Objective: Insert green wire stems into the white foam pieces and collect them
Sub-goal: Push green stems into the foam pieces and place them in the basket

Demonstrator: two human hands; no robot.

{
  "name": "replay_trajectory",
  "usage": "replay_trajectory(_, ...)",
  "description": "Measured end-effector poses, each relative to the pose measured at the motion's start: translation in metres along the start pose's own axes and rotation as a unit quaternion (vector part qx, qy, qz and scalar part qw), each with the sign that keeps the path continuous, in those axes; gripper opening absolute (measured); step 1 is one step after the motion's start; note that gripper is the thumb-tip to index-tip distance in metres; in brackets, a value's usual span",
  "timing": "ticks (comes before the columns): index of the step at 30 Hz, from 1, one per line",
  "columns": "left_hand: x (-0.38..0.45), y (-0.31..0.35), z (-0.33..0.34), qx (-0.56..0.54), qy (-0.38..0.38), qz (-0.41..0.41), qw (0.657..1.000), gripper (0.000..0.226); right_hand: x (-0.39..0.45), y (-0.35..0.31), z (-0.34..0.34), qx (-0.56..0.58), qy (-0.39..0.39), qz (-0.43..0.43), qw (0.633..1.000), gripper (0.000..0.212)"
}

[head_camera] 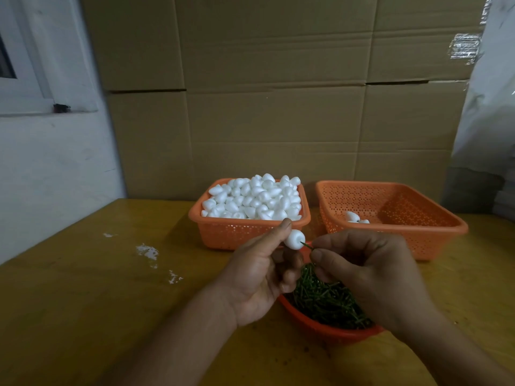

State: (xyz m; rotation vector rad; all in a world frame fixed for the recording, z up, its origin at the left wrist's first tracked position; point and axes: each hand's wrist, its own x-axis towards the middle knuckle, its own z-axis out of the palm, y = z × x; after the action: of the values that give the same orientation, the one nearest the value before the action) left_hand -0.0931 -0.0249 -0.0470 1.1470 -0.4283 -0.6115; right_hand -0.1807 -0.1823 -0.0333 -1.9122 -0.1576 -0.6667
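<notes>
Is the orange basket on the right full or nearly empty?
Nearly empty. The right basket shows mostly bare perforated floor, with only a few white foam pieces near its front left corner.

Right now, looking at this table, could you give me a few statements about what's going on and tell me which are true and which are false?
1. The left hand holds a white foam piece. True.
2. The right hand is empty. False: it pinches a green wire stem whose tip meets the foam piece.
3. The basket of foam pieces is heaped full. True.
4. The right-hand basket is also full. False: only a few white pieces lie in it.
5. The green stems sit in a red basket below the hands. True.
</notes>
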Motion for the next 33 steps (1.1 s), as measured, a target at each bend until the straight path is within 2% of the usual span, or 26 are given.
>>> replay_trajectory(6,0.0003,-0.0019,0.0010,0.009,0.001,0.003,1.000,0.029,-0.0007,-0.0008,-0.0004,-0.027,0.001,-0.006,1.000,0.013)
replay_trajectory(14,-0.0022,-0.0026,0.0041,0.051,0.015,0.030,0.998,0.028,-0.0025,0.0035,0.0016,-0.129,0.014,-0.029,0.991,0.010)
replay_trajectory(20,-0.0037,-0.0034,0.0085,0.063,0.018,0.050,0.997,0.034,-0.0028,0.0045,0.0029,-0.147,0.031,-0.040,0.988,0.009)
replay_trajectory(33,-0.0017,-0.0068,0.0086,0.076,0.027,0.102,0.992,0.026,-0.0057,0.0033,0.0062,-0.142,0.035,-0.043,0.988,0.009)
